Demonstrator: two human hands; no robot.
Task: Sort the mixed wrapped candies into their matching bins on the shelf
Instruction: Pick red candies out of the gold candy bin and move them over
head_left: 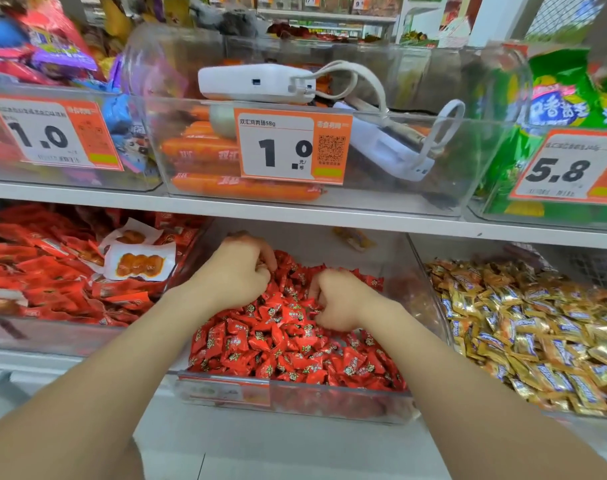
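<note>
Two hands: left hand [236,271], right hand [340,301]. Six clear bins [468,157], three upper, three lower. Four price tags [278,147], one blurred. Two white power banks [253,81]. Uncountable: red candies [281,355], gold candies [537,334].

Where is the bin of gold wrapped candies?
In the head view, the gold candy bin sits at the lower right, under the 5.8 price tag, beside the red candy bin.

white power bank [257,83] over orange sausages [205,150]; price tag [291,147] in front.
</note>
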